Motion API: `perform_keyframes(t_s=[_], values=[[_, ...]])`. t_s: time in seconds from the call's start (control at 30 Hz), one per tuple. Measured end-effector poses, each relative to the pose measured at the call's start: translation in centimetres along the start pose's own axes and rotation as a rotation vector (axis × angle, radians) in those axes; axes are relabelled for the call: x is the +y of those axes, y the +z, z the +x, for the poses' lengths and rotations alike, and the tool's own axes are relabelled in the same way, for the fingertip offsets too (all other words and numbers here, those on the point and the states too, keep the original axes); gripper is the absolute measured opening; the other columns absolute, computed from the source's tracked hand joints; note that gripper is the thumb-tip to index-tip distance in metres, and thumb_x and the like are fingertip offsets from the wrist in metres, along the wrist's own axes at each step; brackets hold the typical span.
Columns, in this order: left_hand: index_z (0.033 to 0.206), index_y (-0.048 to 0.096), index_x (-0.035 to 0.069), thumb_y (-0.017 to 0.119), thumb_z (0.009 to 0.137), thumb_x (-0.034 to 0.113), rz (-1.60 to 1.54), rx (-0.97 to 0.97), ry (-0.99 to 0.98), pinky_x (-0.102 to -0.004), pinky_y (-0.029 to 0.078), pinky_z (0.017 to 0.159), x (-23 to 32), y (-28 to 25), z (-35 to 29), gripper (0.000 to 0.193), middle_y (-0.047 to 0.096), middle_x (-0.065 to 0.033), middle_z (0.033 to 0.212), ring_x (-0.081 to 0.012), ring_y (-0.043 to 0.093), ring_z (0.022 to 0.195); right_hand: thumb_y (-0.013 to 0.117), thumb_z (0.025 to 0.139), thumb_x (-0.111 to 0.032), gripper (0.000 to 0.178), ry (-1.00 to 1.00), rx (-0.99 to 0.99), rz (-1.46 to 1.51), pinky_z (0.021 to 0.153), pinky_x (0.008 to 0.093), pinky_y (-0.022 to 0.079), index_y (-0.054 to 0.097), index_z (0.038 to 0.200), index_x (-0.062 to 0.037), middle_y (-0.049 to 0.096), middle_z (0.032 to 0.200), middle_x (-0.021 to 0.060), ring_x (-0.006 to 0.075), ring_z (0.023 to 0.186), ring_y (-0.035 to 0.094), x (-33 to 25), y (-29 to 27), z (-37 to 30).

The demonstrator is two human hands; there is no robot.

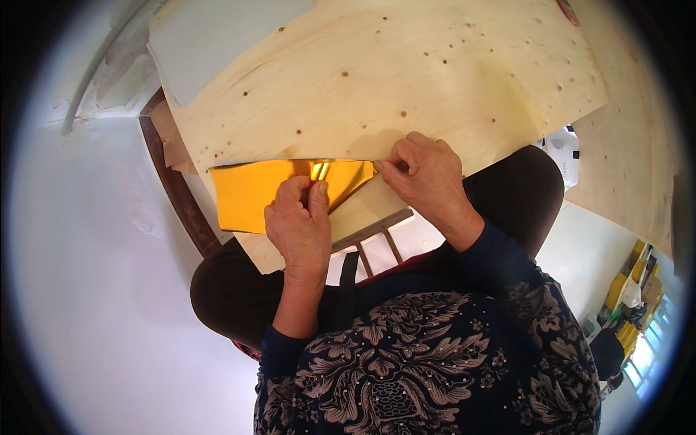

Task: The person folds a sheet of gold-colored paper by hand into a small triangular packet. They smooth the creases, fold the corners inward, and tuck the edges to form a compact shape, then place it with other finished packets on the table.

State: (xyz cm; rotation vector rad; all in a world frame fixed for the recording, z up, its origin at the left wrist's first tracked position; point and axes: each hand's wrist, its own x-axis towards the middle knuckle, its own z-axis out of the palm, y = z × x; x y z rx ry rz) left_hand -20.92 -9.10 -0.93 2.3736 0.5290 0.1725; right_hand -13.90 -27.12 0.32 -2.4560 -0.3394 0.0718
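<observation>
A sheet of shiny gold foil paper lies along the near edge of the wooden board, narrowing toward its right end. My left hand is closed on the sheet near its middle, thumb and forefinger pressed together beside a bright fold. At the pointed right corner, my right hand pinches the tip of the gold foil paper between thumb and fingers. The part of the sheet under my left hand is hidden.
The pale plywood board has several dark knot spots. A light grey sheet lies at its far left. Below are my dark-trousered knees and a slatted wooden seat. Yellow and brown items are piled at the far right.
</observation>
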Motion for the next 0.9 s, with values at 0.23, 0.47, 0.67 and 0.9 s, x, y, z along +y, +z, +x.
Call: perform_keyframes(t_s=[0.23, 0.47, 0.67, 0.9], values=[[0.081, 0.063, -0.002, 0.069, 0.087, 0.009, -0.035, -0.002, 0.061, -0.0253, 0.045, 0.053, 0.1, -0.6, 1.2, 0.013, 0.062, -0.0058, 0.06, -0.0091, 0.055, 0.052, 0.074, 0.071, -0.021, 0.02, -0.011, -0.003, -0.009, 0.058, 0.0386, 0.044, 0.059, 0.063, -0.0097, 0.056, 0.066, 0.0061, 0.0275, 0.062, 0.057, -0.1, -0.2, 0.1], [0.078, 0.063, -0.002, 0.072, 0.085, 0.009, -0.048, -0.017, 0.033, -0.0229, 0.04, 0.049, -0.1, -0.7, 1.9, 0.016, 0.058, -0.0028, 0.056, -0.0066, 0.05, 0.05, 0.075, 0.07, -0.021, 0.021, -0.003, 0.006, -0.023, 0.059, 0.0387, 0.044, 0.059, 0.063, -0.0098, 0.056, 0.066, 0.0063, 0.0277, 0.062, 0.057, -0.1, 0.0, 0.1], [0.075, 0.062, -0.002, 0.074, 0.084, 0.011, -0.055, 0.003, 0.007, -0.0231, 0.04, 0.049, 0.1, -0.5, 2.1, 0.019, 0.058, -0.0028, 0.056, -0.0064, 0.05, 0.05, 0.076, 0.07, -0.021, 0.022, -0.006, -0.005, -0.026, 0.058, 0.0393, 0.043, 0.058, 0.062, -0.0101, 0.054, 0.065, 0.0059, 0.0276, 0.062, 0.057, 0.0, 0.0, 0.2], [0.077, 0.063, 0.009, 0.075, 0.082, 0.025, 0.024, -0.065, -0.126, -0.034, 0.033, 0.079, 0.3, -0.7, 2.1, 0.02, 0.062, -0.0032, 0.062, -0.0198, 0.053, 0.062, 0.076, 0.07, -0.022, 0.023, -0.031, 0.008, -0.034, 0.058, 0.0393, 0.042, 0.058, 0.062, -0.0107, 0.054, 0.064, 0.0057, 0.0269, 0.061, 0.056, 0.1, 0.0, 0.2]])
